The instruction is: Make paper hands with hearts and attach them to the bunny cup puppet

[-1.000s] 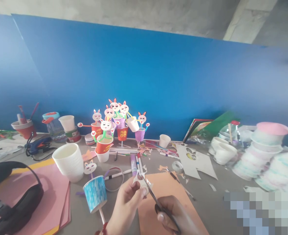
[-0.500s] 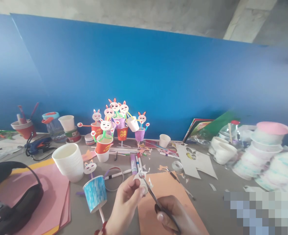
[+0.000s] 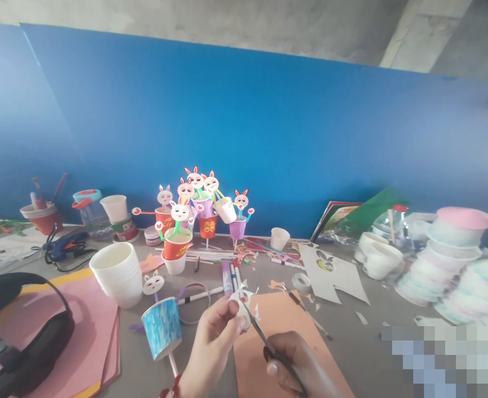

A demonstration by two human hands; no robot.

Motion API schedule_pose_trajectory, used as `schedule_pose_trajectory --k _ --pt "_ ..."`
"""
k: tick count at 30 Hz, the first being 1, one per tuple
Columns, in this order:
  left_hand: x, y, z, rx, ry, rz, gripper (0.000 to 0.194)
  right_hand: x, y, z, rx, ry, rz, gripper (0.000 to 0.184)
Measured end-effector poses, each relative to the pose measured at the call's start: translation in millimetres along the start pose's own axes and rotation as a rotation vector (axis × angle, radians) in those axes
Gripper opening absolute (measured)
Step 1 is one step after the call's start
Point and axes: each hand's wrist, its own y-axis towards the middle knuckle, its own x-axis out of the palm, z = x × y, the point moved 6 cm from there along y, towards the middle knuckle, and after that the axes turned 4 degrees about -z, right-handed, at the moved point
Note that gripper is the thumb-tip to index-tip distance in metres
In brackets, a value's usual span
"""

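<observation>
My left hand point(image 3: 215, 333) pinched white paper point(image 3: 235, 297); right hand point(image 3: 291, 354), nearer and right, gripped scissors point(image 3: 261, 335) slanting far-left, blades apparently touching paper

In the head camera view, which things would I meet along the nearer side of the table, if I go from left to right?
Black headphones, stack of white paper cups, blue-painted cup, left hand pinching a white paper cutout, right hand holding scissors.
</observation>
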Motion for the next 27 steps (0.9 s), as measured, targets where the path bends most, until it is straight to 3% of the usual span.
schedule_pose_trajectory --k 6,27 --pt "1.8 -0.4 0.5 -0.007 0.009 0.002 0.029 3.1 0.7 -2.5 0.034 0.076 -0.007 0.071" --pt "0.3 -0.8 -0.7 0.020 -0.041 -0.032 0.028 -6.6 -2.4 5.3 -0.011 -0.139 0.042 0.069"
